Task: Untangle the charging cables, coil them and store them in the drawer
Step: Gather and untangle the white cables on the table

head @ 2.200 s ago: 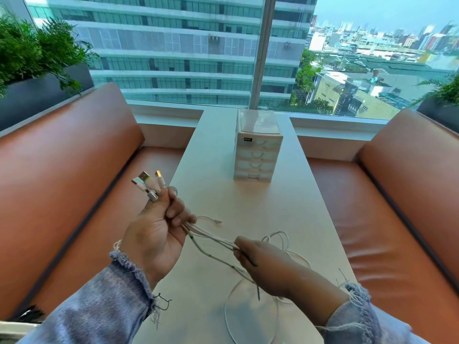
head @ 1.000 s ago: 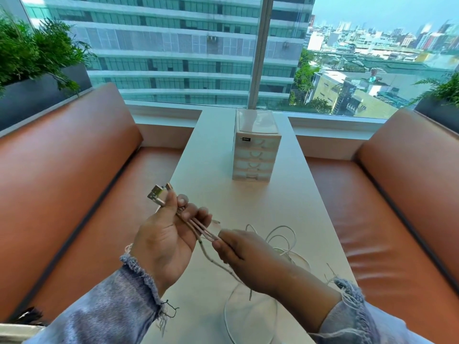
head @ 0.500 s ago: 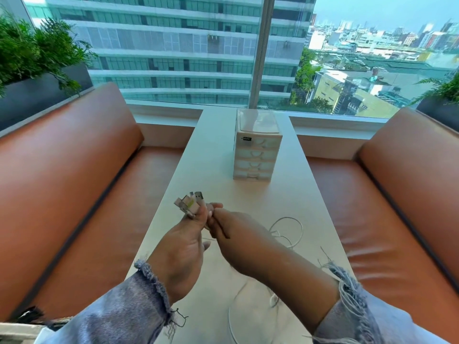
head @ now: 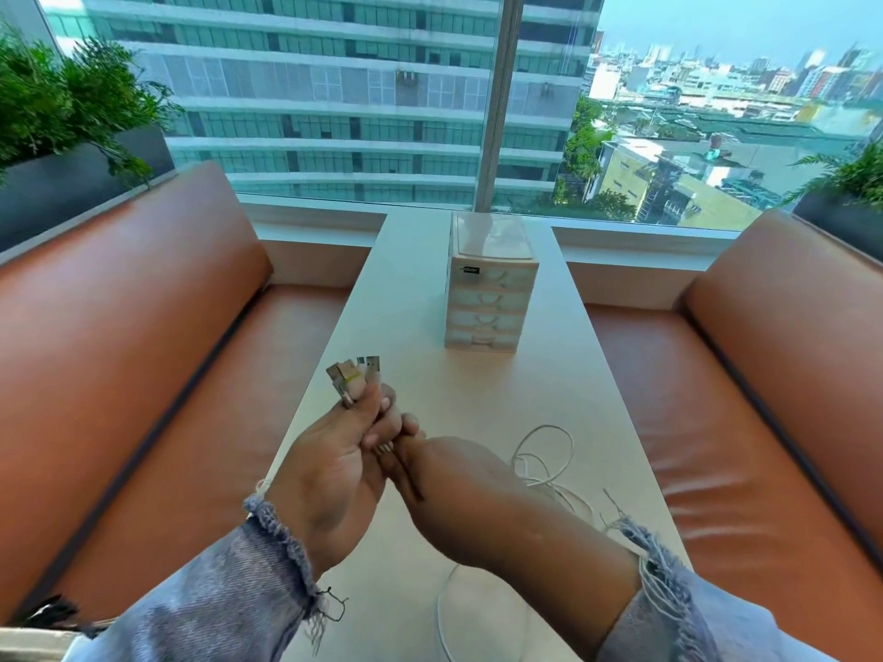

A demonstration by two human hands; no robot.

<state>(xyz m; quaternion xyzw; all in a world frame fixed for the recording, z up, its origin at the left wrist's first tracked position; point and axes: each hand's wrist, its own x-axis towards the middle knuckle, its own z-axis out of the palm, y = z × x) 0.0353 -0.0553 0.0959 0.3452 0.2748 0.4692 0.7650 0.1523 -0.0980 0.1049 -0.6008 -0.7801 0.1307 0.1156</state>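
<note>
Gripping the bunched USB plugs (head: 356, 375), the left hand (head: 329, 470) is meeting the right hand (head: 449, 475), whose grip I cannot tell; white cable loops (head: 542, 463) are lying uncoiled on the table (head: 478, 398); the drawer unit (head: 487, 298) is sitting shut, so coiling and storing are waiting.

Ran the right hand (head: 456, 477) up the cables (head: 548, 427), from well apart two seconds ago to touching the left hand (head: 334, 465). Carried the plugs (head: 354, 375) from over the orange seat (head: 200, 422) to above the bench (head: 525, 389). Took up the slack between, drawing the loops smaller.
</note>
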